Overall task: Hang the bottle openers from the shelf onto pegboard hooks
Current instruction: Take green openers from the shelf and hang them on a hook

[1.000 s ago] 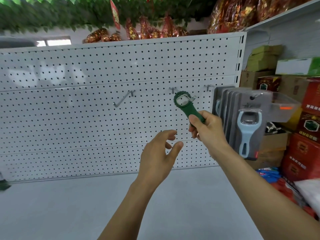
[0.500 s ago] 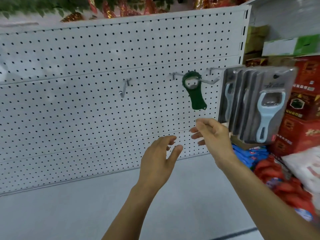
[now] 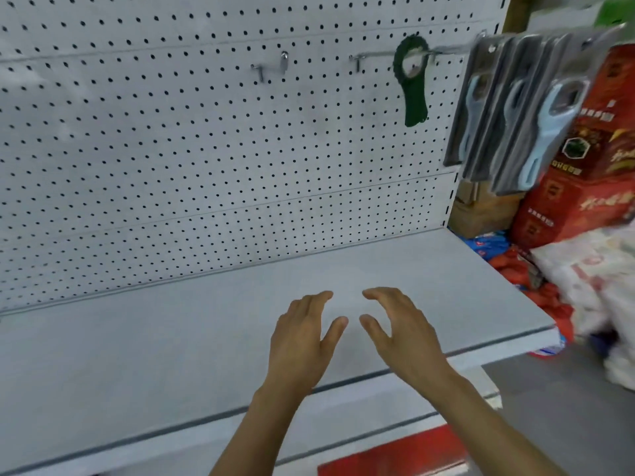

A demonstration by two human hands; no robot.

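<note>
Packs of blue openers (image 3: pixel 536 111) | just right of green opener (image 3: pixel 413 80)

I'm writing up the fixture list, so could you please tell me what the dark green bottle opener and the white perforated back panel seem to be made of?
Dark green bottle opener: probably matte plastic, uniformly coloured without glare. White perforated back panel: likely painted sheet metal, smooth with evenly punched holes, though blur leaves this uncertain.
</note>
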